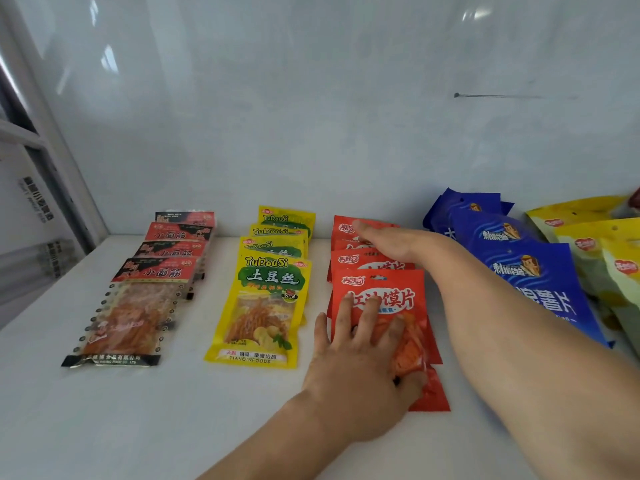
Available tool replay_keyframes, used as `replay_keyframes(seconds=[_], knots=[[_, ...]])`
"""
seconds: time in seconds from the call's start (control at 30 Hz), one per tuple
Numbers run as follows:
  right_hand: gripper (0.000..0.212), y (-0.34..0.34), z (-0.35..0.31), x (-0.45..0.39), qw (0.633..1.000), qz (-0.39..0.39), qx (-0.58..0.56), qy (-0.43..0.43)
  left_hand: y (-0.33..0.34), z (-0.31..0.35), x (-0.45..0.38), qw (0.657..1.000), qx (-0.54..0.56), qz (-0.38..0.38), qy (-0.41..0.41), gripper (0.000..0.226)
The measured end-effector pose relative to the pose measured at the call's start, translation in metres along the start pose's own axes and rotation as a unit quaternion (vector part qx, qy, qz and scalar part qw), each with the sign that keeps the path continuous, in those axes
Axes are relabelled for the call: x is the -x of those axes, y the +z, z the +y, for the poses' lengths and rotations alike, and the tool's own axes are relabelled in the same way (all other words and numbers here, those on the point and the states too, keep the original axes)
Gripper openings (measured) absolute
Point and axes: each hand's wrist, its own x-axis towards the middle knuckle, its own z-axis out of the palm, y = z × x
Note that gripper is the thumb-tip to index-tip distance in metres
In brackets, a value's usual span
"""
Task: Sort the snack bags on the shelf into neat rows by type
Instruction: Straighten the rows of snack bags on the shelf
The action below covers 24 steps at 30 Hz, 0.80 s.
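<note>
Snack bags lie on a white shelf (104,410) in overlapping rows running front to back. At the left is a row of red-and-black bags (138,299), then a row of yellow TuDouSi bags (263,306), then a row of orange-red bags (384,289). My left hand (360,355) lies flat, fingers spread, on the front orange-red bag. My right hand (384,242) reaches across and rests flat on the back bags of the same row. Blue bags (530,268) form a row to the right, partly hidden by my right forearm.
Yellow-and-pale-green bags (602,244) sit at the far right, cut off by the frame edge. A white back wall (311,133) closes the shelf behind the rows. A slanted frame post (52,150) borders the left side. Bare shelf lies in front of the rows.
</note>
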Motion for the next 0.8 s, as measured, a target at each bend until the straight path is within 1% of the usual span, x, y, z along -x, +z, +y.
replay_keyframes(seconds=[0.07,0.13,0.2,0.27,0.3,0.37,0.4,0.43,0.5,0.53,0.63,0.7,0.8], knots=[[0.090,-0.002,0.000,-0.004,1.000,0.020,0.013,-0.007,0.000,-0.001,-0.002,1.000,0.001,-0.001,-0.001,0.076],[0.089,-0.001,-0.001,-0.008,0.997,0.053,0.048,-0.040,-0.004,-0.002,-0.002,1.000,-0.007,0.001,-0.003,0.075],[0.097,0.002,-0.003,-0.010,0.989,0.085,0.099,-0.071,-0.001,-0.005,-0.003,1.000,-0.015,0.008,-0.007,0.073],[0.109,0.007,0.000,-0.017,0.983,0.104,0.131,-0.080,0.000,-0.007,-0.004,0.997,-0.036,0.070,0.000,0.068],[0.114,0.009,0.002,-0.023,0.981,0.108,0.138,-0.084,-0.002,-0.007,-0.003,0.996,-0.032,0.087,-0.005,0.065],[0.121,0.013,0.004,-0.027,0.979,0.114,0.145,-0.092,-0.002,-0.008,-0.005,0.995,-0.031,0.092,0.001,0.065],[0.117,0.013,0.003,-0.027,0.978,0.117,0.142,-0.095,0.001,-0.009,-0.006,0.997,-0.026,0.075,0.001,0.066],[0.106,0.013,0.000,-0.025,0.979,0.118,0.138,-0.097,0.002,-0.010,-0.006,0.998,-0.018,0.065,-0.003,0.067],[0.084,0.013,-0.003,-0.023,0.980,0.110,0.130,-0.103,0.003,-0.012,-0.007,0.997,-0.003,0.083,-0.007,0.068],[0.079,0.013,-0.003,-0.023,0.980,0.103,0.128,-0.108,0.005,-0.013,-0.008,0.997,0.005,0.082,-0.011,0.070],[0.078,0.018,0.000,-0.022,0.982,0.078,0.131,-0.114,0.006,-0.013,-0.010,0.999,0.028,0.023,-0.019,0.080],[0.078,0.024,0.003,-0.021,0.981,0.072,0.144,-0.111,0.002,-0.012,-0.010,0.999,0.036,0.015,-0.014,0.086],[0.075,0.027,0.003,-0.020,0.982,0.073,0.139,-0.106,0.004,-0.013,-0.012,0.999,0.038,0.009,-0.013,0.085]])
